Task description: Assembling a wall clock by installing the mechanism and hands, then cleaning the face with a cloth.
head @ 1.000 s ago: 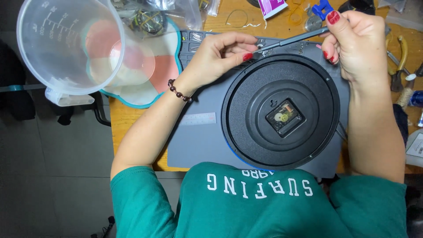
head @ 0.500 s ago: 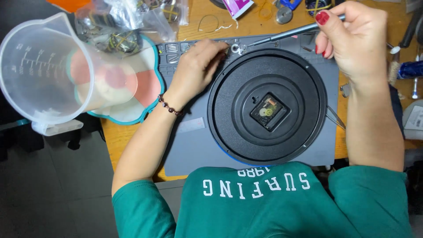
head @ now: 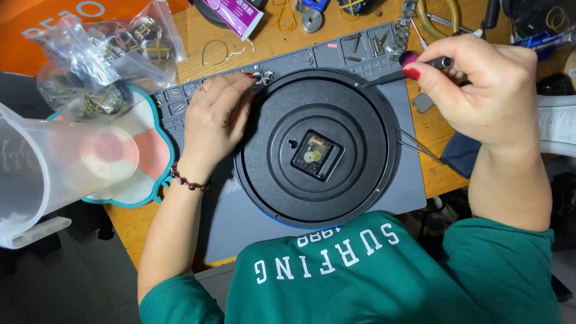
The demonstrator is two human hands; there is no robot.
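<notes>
Round black clock (head: 315,150) face down on a grey mat (head: 240,228), in the middle of a wooden table (head: 276,39), just in front of the green-shirted chest. Square movement (head: 317,156) set in the centre of the clock back, with a small brass-coloured wheel showing.

Left hand (head: 216,123) laid flat over the clock's upper left rim, fingers loosely spread and curved, nothing gripped; fingertips (head: 252,78) touching a small metal part at the far edge of the rim. Bead bracelet (head: 189,182) around that wrist.

Right hand (head: 486,96) raised above the right side of the clock, fingers pinched shut around a slim dark tool (head: 390,77); tool shaft angled down and left, tip resting near the clock's far right rim. Red nails on both hands.

Tweezers (head: 417,146) lying on the mat just right of the clock, points touching or nearly touching its rim; cannot tell which. Small parts and pins in the mat's far tray slots.

To the left: clear measuring jug (head: 42,174) near the camera, partly over a teal-edged dish (head: 147,150); clear plastic bags (head: 102,66) of small parts behind it. Farther back on the table: purple packet (head: 237,12), rubber bands, a metal watch strap (head: 407,24), pliers with yellow handles (head: 432,18).
</notes>
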